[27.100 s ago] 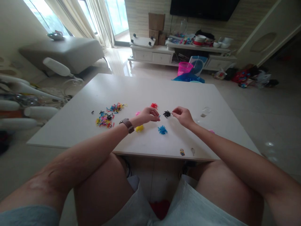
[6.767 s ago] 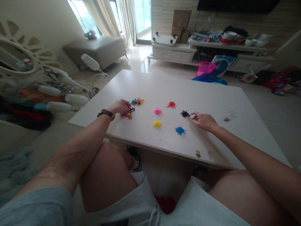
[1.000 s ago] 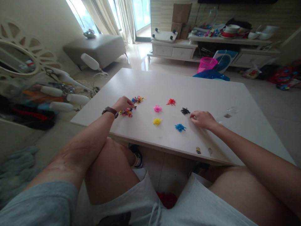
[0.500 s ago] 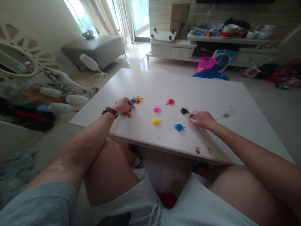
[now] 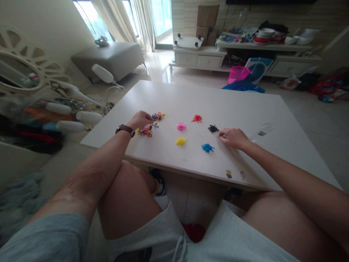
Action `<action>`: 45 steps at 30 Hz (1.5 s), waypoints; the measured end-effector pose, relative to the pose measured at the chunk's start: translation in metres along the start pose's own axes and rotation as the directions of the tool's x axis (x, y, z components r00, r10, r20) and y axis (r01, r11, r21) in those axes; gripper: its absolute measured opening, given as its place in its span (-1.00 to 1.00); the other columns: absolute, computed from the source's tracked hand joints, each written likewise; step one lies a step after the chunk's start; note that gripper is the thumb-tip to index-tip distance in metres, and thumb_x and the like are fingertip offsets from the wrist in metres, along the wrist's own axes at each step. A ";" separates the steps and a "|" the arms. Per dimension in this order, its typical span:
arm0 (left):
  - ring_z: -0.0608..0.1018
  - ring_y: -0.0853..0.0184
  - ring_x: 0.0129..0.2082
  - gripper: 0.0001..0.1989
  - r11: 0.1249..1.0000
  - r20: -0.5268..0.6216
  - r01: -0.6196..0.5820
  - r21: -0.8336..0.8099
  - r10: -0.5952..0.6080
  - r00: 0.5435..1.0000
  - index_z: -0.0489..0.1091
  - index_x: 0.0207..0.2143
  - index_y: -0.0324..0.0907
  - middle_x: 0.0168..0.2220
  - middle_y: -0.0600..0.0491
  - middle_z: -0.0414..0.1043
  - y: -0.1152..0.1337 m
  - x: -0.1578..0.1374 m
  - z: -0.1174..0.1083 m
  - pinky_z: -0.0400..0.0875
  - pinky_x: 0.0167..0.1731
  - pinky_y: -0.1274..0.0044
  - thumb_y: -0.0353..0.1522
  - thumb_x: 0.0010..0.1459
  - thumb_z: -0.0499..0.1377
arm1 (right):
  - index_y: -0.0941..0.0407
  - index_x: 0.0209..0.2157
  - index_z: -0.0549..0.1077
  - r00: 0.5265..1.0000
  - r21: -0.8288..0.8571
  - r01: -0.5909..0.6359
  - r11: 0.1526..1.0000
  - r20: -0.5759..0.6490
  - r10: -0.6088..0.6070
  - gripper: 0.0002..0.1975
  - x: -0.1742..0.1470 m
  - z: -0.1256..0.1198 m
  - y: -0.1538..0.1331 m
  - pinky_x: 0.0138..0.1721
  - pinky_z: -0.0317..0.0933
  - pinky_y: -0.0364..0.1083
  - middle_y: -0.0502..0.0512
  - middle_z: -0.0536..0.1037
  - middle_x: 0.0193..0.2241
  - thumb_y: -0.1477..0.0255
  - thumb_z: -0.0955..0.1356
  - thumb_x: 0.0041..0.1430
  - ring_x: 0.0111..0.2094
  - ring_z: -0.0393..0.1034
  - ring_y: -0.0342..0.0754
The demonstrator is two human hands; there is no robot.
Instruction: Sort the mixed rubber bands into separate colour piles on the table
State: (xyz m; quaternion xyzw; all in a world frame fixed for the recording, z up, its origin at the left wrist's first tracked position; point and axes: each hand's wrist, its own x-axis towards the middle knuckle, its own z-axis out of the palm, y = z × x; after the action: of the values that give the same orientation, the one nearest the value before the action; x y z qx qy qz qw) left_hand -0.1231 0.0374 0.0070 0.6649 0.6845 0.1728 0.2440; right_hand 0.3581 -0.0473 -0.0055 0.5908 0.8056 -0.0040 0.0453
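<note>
My left hand (image 5: pixel 140 119), a watch on its wrist, is closed in a pinch over the mixed-colour small rubber bands (image 5: pixel 144 131); whatever its fingertips hold is too small to make out. A second mixed cluster (image 5: pixel 159 116) lies just beyond those fingertips, and a few loose bands (image 5: pixel 156 125) lie beside them. My right hand (image 5: pixel 233 138) rests on the table with curled fingers, their contents hidden, right of the black bands (image 5: pixel 213 128). Between my hands are piles of pink bands (image 5: pixel 181 126), red bands (image 5: pixel 196 118), yellow bands (image 5: pixel 180 141) and blue bands (image 5: pixel 207 148).
The white table (image 5: pixel 163 160) carries a clear plastic container (image 5: pixel 265 129) at the right. A small cartoon sticker (image 5: pixel 228 174) lies near the front edge. Beyond the table stand a pink basket (image 5: pixel 239 74) and a low cabinet (image 5: pixel 197 58). A white-shaded lamp (image 5: pixel 89 117) is at the left.
My left hand has drawn back slightly left and up, showing the loose bands by its fingertips. My right hand stays in place. The view has shifted very slightly.
</note>
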 end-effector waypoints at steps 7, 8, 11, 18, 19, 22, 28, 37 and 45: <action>0.43 0.37 -0.54 -0.73 0.991 0.018 -0.011 -0.133 0.013 1.000 0.63 -0.46 -0.23 -0.57 0.03 0.50 0.015 -0.012 0.000 0.28 -0.52 0.54 -0.20 -0.16 0.39 | 0.01 -0.24 0.59 1.000 0.031 -0.022 0.999 0.015 0.022 -0.75 -0.001 -0.003 -0.001 -0.23 0.26 -0.06 0.04 0.65 -0.11 0.32 0.28 0.19 -0.20 0.51 0.05; 0.45 0.36 -0.52 -0.72 0.987 0.032 -0.038 -0.157 0.044 0.999 0.63 -0.45 -0.24 -0.55 0.02 0.52 0.022 -0.015 0.001 0.30 -0.50 0.54 -0.20 -0.15 0.40 | 0.01 -0.23 0.59 0.999 0.054 -0.034 0.998 0.013 0.033 -0.76 -0.002 -0.005 -0.002 -0.21 0.27 -0.05 0.04 0.65 -0.11 0.32 0.29 0.19 -0.19 0.51 0.06; 0.53 0.30 -0.43 -0.70 0.962 0.076 -0.130 -0.238 0.152 0.985 0.64 -0.41 -0.23 -0.45 -0.02 0.58 0.044 -0.025 0.011 0.37 -0.42 0.51 -0.19 -0.13 0.42 | 0.05 -0.20 0.58 0.998 0.185 0.000 0.983 -0.066 0.012 -0.76 -0.004 -0.010 -0.010 -0.10 0.30 -0.03 0.11 0.64 -0.09 0.36 0.29 0.20 -0.11 0.50 0.08; 0.62 0.20 -0.25 -0.71 0.810 0.275 -0.195 -0.554 0.399 0.875 0.64 -0.40 -0.21 -0.31 -0.11 0.64 0.101 -0.047 0.051 0.48 -0.21 0.42 -0.18 -0.11 0.45 | 0.07 0.05 0.46 0.925 0.548 0.373 0.748 -0.276 -0.259 -0.65 -0.020 -0.023 -0.064 0.00 0.38 0.04 0.17 0.58 0.01 0.42 0.32 0.22 0.00 0.48 0.06; 0.62 0.20 -0.25 -0.71 0.793 0.302 -0.188 -0.580 0.424 0.854 0.64 -0.41 -0.21 -0.31 -0.12 0.64 0.108 -0.051 0.057 0.48 -0.21 0.42 -0.18 -0.11 0.45 | 0.04 0.11 0.41 0.921 0.590 0.388 0.708 -0.265 -0.284 -0.59 -0.023 -0.024 -0.071 -0.02 0.39 0.04 0.16 0.57 0.03 0.44 0.33 0.21 0.01 0.48 0.05; 0.60 0.25 -0.33 -0.70 0.777 0.367 -0.195 -0.598 0.482 0.796 0.64 -0.41 -0.22 -0.36 -0.10 0.62 0.127 -0.060 0.072 0.46 -0.31 0.45 -0.18 -0.12 0.45 | -0.05 0.23 0.29 0.913 0.680 0.405 0.611 -0.272 -0.303 -0.46 -0.031 -0.025 -0.083 -0.07 0.43 0.03 0.13 0.55 0.04 0.48 0.33 0.23 0.01 0.49 0.03; 0.50 0.36 -0.45 -0.69 0.745 0.390 -0.228 -0.626 0.553 0.737 0.64 -0.41 -0.27 -0.48 -0.03 0.58 0.150 -0.066 0.083 0.35 -0.42 0.51 -0.19 -0.11 0.45 | -0.07 0.22 0.33 0.877 0.673 0.480 0.563 -0.343 -0.337 -0.47 -0.034 -0.032 -0.083 -0.11 0.46 0.02 0.15 0.51 0.06 0.51 0.34 0.23 -0.02 0.49 0.03; 0.56 0.29 -0.35 -0.70 0.749 0.415 -0.199 -0.632 0.543 0.730 0.65 -0.39 -0.25 -0.39 -0.07 0.62 0.158 -0.058 0.094 0.41 -0.33 0.48 -0.21 -0.12 0.46 | -0.02 0.12 0.45 0.865 0.662 0.501 0.558 -0.392 -0.313 -0.57 -0.032 -0.034 -0.076 -0.15 0.46 -0.02 0.12 0.55 -0.04 0.53 0.34 0.23 -0.05 0.49 0.02; 0.55 0.31 -0.37 -0.71 0.772 0.380 -0.227 -0.594 0.518 0.766 0.65 -0.37 -0.26 -0.39 -0.07 0.62 0.158 -0.053 0.095 0.42 -0.31 0.48 -0.23 -0.10 0.45 | 0.03 0.07 0.48 0.894 0.627 0.402 0.667 -0.426 -0.137 -0.60 -0.020 -0.027 -0.058 -0.10 0.43 0.02 0.14 0.57 -0.03 0.52 0.34 0.18 -0.04 0.49 0.05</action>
State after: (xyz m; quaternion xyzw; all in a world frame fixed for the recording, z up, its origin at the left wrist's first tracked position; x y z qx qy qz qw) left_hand 0.0602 -0.0144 0.0231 0.7224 0.3666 0.2080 0.5481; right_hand 0.3070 -0.0821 0.0201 0.4262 0.8172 -0.2130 -0.3244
